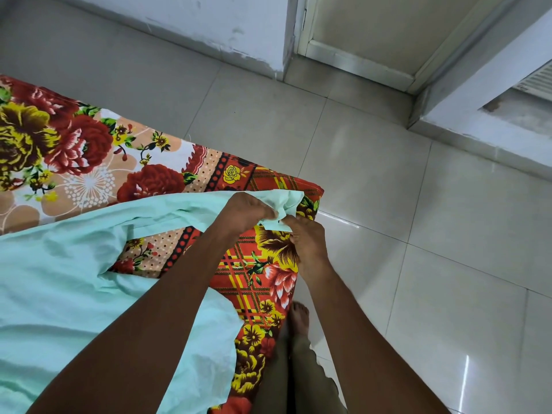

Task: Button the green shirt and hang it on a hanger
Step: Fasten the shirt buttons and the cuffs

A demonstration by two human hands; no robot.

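The green shirt (pixel 59 294) lies spread on a bed covered by a floral bedsheet (pixel 74 144), its long axis running from the lower left of the view up toward the bed's corner at the right, where one end of the fabric is gathered into a crumpled bunch. Both hands meet at that bunch. The left hand (pixel 248 212) comes in from the lower left with its forearm crossing over the shirt, back of the hand up, fingers curled and pinching the cloth. The right hand (pixel 306 237) sits just below and to the right of it, wrist bent, fingertips nipping the same edge of fabric from beneath. The two hands almost touch; whether a button sits between the fingers is hard to make out. Below the right hand, a bare foot (pixel 298 316) stands on the pale tiled floor (pixel 418 234) beside the bed's edge.
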